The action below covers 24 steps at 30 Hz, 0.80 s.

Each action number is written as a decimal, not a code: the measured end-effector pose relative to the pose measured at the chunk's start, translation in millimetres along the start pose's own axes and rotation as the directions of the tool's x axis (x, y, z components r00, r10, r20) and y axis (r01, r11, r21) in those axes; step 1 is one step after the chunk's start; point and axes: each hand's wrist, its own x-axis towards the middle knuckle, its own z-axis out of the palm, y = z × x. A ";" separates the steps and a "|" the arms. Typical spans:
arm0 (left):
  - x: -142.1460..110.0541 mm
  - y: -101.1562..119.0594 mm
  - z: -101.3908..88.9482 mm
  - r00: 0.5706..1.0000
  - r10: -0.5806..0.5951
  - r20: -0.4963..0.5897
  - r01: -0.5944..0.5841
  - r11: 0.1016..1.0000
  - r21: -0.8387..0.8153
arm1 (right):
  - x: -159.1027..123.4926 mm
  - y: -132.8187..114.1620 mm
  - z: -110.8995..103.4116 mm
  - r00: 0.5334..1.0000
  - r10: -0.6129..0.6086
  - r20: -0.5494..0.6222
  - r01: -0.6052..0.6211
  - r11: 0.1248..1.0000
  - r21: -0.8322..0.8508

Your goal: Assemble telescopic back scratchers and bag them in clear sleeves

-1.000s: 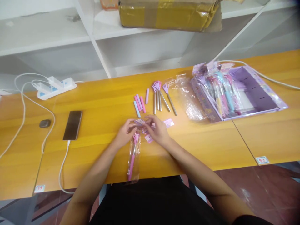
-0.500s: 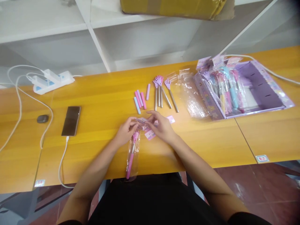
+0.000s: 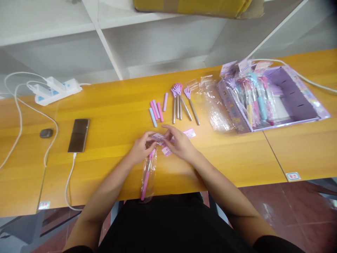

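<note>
My left hand [image 3: 142, 149] and my right hand [image 3: 181, 143] meet over the table, fingers closed on a small printed header card [image 3: 158, 137] from both sides. Below my left hand, a pink back scratcher [image 3: 145, 181] with a hand-shaped head lies in a clear plastic bag, its grip toward the table's front edge. The bag's upper end runs up under my fingers, so how card and bag meet is hidden. More printed cards [image 3: 166, 151] lie beneath and beside my right hand. Beyond it are several unbagged scratchers [image 3: 180, 103] and loose coloured handle sleeves [image 3: 155, 109].
A purple display box [image 3: 286, 88] holding bagged scratchers stands at the right, with clear empty bags [image 3: 217, 109] at its left. A phone [image 3: 79, 135] on a cable, a dark mouse-like object [image 3: 46, 133] and a white power strip [image 3: 58, 92] are at the left. Shelving rises behind.
Both hands stay at the same spot with the card, fingers shifted slightly. The card looks turned a little flatter toward me. The whole view has drifted slightly.
</note>
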 end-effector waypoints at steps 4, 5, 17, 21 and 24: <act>-0.9 6.5 1.3 0.999 0.031 0.018 -0.032 0.999 0.038 | -2.4 1.6 6.8 0.999 -0.045 0.016 0.046 0.998 -0.031; -0.9 7.6 1.5 0.999 0.039 0.018 -0.040 0.998 0.048 | -3.0 1.9 8.5 0.998 -0.057 0.013 0.058 0.998 -0.037; -1.3 1.6 2.0 0.986 0.158 0.050 -0.163 0.978 0.131 | -5.1 2.5 8.2 0.995 -0.094 0.045 0.099 0.987 -0.130; -2.2 1.1 2.7 0.981 0.185 0.051 -0.191 0.965 0.182 | -6.6 -0.7 8.3 0.992 -0.105 0.066 0.116 0.974 -0.195; -3.5 2.6 1.5 0.992 0.124 -0.020 -0.118 0.975 0.189 | -5.4 1.3 8.7 0.993 -0.117 0.001 0.116 0.983 -0.145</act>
